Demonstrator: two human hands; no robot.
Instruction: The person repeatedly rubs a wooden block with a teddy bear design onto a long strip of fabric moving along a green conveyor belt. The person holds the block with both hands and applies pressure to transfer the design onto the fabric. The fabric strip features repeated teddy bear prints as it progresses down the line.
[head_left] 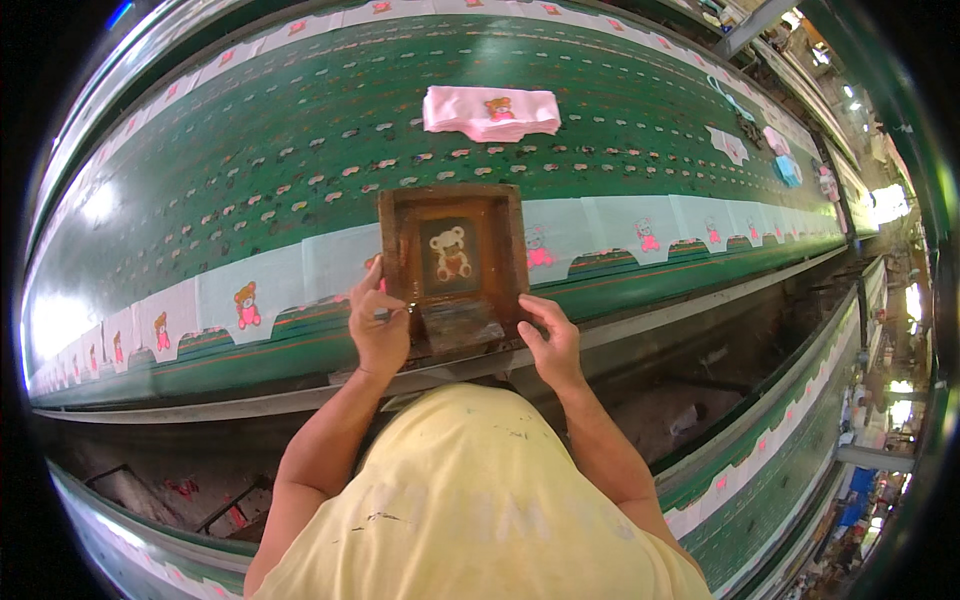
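A wooden screen printing frame [512, 240] with brown-stained walls is between my hands, over the near row of cloth pieces. In its mesh shows a pale teddy bear stencil [452, 254]. A dull, wet-looking flat piece [462, 324] lies inside its near end; its kind is unclear. My left hand [380, 330] grips the frame's left side near the lower corner, thumb and fingers closed in. On the right side, my right hand [553, 342] holds the edge with thumb and fingertips. Left of the frame, a light cloth piece [222, 297] bears a printed brown and pink bear.
A stack of pink cloth pieces [480, 128] sits mid-table on the long green table [330, 130]. To the right, printed pieces [680, 240] show pink bears with partial colours. Light blue and pink cloths [787, 170] lie at far right. Behind me runs another green table [745, 520].
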